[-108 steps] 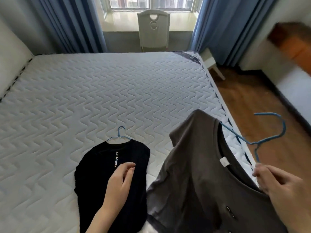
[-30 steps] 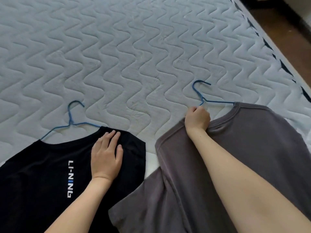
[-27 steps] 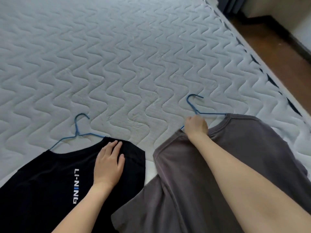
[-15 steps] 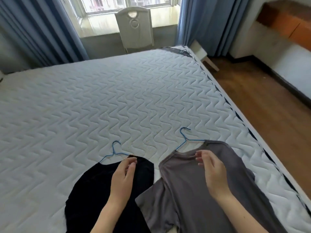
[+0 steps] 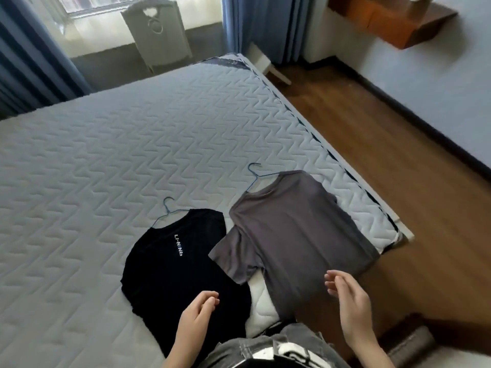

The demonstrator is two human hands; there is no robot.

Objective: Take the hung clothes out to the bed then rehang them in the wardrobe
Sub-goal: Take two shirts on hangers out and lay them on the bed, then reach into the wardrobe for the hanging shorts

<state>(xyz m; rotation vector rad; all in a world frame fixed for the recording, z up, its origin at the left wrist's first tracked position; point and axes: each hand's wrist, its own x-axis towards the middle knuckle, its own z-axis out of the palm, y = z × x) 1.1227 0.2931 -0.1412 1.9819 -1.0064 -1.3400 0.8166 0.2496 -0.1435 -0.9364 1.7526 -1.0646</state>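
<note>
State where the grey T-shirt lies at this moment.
In the head view, the grey T-shirt lies flat on the bed near its right edge, just right of the black T-shirt, on a blue hanger.

The black shirt (image 5: 183, 264) and grey shirt (image 5: 297, 235) fill the near corner of the bed (image 5: 106, 160), sleeves nearly touching. The mattress beyond both blue hangers lies open; the floor (image 5: 398, 168) beside it is unobstructed.

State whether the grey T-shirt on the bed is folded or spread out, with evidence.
Spread out: the grey T-shirt lies flat on the bed, one sleeve extended, its blue hanger still inside.
</note>
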